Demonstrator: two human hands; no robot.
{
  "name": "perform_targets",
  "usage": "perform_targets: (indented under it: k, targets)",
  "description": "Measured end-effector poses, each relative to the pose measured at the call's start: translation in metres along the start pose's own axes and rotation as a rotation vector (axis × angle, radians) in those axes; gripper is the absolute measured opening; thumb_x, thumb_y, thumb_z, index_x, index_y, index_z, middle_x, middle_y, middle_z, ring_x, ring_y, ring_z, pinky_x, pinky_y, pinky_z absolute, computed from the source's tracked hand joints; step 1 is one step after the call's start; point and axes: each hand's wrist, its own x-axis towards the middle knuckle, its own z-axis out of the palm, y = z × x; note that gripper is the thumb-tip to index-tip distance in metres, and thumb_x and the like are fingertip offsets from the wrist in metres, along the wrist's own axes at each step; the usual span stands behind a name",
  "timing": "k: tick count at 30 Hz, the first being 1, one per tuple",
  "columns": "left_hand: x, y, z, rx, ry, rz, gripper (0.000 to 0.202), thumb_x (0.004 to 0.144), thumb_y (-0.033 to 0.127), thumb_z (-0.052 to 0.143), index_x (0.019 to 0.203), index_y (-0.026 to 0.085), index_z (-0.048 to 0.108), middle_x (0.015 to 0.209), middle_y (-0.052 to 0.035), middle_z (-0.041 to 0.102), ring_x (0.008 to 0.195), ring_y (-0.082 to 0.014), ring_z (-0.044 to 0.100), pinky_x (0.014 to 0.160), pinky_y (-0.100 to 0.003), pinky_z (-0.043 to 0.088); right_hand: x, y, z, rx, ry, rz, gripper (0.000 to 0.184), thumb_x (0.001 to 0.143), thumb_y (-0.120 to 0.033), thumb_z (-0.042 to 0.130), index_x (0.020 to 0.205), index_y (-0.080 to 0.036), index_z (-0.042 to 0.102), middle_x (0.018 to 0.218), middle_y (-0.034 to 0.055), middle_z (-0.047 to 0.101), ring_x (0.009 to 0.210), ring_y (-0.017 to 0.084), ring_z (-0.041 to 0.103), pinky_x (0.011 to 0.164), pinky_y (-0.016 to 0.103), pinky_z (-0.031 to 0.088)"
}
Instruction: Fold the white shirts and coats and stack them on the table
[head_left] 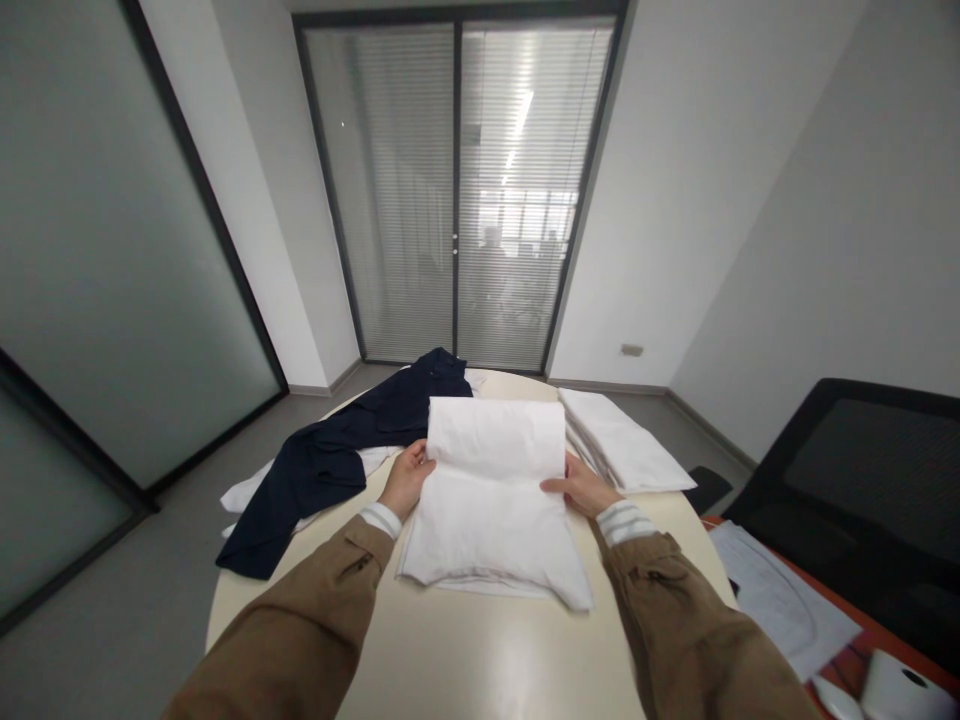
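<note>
A folded piece of white cloth (pixel 499 510), perhaps a garment, lies in front of me on the round cream table (pixel 480 665). Its far part is raised or folded over, and the near edge spreads wider on the tabletop. My left hand (pixel 407 478) grips its left edge, thumb on top and fingers partly hidden behind. On the opposite edge, my right hand (pixel 583 486) pinches the cloth with the thumb lying across the front. Both hands are closed on the white cloth at about the same height.
Dark navy clothing (pixel 330 450) sprawls over the table's left side, above some white fabric. Another folded white cloth (pixel 626 440) rests at the right edge. A black mesh chair (pixel 862 500) stands right, near papers (pixel 780 595) and a white box (pixel 904 690).
</note>
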Motion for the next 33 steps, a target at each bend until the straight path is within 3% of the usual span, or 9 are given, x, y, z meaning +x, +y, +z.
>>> perform_targets:
  k: [5,13,20,25,29,33]
  targets:
    - [-0.002,0.004,0.002,0.05,0.047,-0.033,0.038,0.058,0.028,0.079,0.092,0.014,0.07,0.086,-0.0065,0.076,0.077,-0.0236,0.07,0.07,-0.031,0.053,0.005,0.001,-0.005,0.033,-0.058,0.018,0.058,0.062,-0.033,0.076,0.118,-0.019,0.064,0.114,0.0103,0.073,0.105,0.032,0.068,0.098,0.049,0.05]
    - [-0.003,0.009,0.003,0.078,0.092,-0.067,0.04,0.058,0.032,0.079,0.093,0.013,0.075,0.077,-0.0062,0.076,0.07,-0.0237,0.069,0.063,-0.031,0.052,-0.003,-0.007,-0.013,0.09,-0.157,0.01,0.062,0.055,-0.034,0.084,0.113,-0.023,0.065,0.114,0.0084,0.073,0.104,0.031,0.067,0.097,0.048,0.051]
    - [-0.003,0.009,0.001,0.09,0.108,-0.05,0.042,0.058,0.032,0.079,0.095,0.013,0.074,0.08,-0.0067,0.076,0.073,-0.024,0.069,0.067,-0.032,0.052,-0.003,-0.001,-0.013,0.042,-0.013,0.023,0.05,0.061,-0.036,0.081,0.108,-0.024,0.069,0.106,0.0072,0.075,0.102,0.031,0.068,0.09,0.047,0.053]
    - [-0.002,0.01,0.003,-0.023,0.083,-0.057,0.048,0.06,0.031,0.08,0.104,0.014,0.071,0.091,-0.0083,0.076,0.082,-0.0248,0.07,0.075,-0.034,0.053,0.003,0.012,-0.015,0.091,0.028,0.02,0.045,0.063,-0.034,0.08,0.106,-0.025,0.071,0.106,0.0074,0.075,0.098,0.031,0.069,0.089,0.048,0.053]
    - [-0.002,0.01,0.004,-0.127,0.044,-0.102,0.054,0.063,0.031,0.08,0.112,0.015,0.067,0.099,-0.009,0.076,0.089,-0.0257,0.071,0.08,-0.036,0.053,0.007,0.022,-0.018,0.072,0.088,-0.035,0.048,0.065,-0.038,0.079,0.111,-0.024,0.07,0.109,0.0092,0.074,0.107,0.032,0.067,0.095,0.049,0.053]
    - [-0.003,0.006,0.003,-0.065,-0.007,-0.183,0.043,0.067,0.035,0.077,0.103,0.013,0.071,0.094,-0.0103,0.076,0.092,-0.0293,0.07,0.082,-0.039,0.053,0.01,0.027,-0.021,-0.004,0.138,-0.088,0.051,0.068,-0.039,0.078,0.116,-0.025,0.069,0.112,0.0096,0.074,0.117,0.032,0.062,0.101,0.05,0.05]
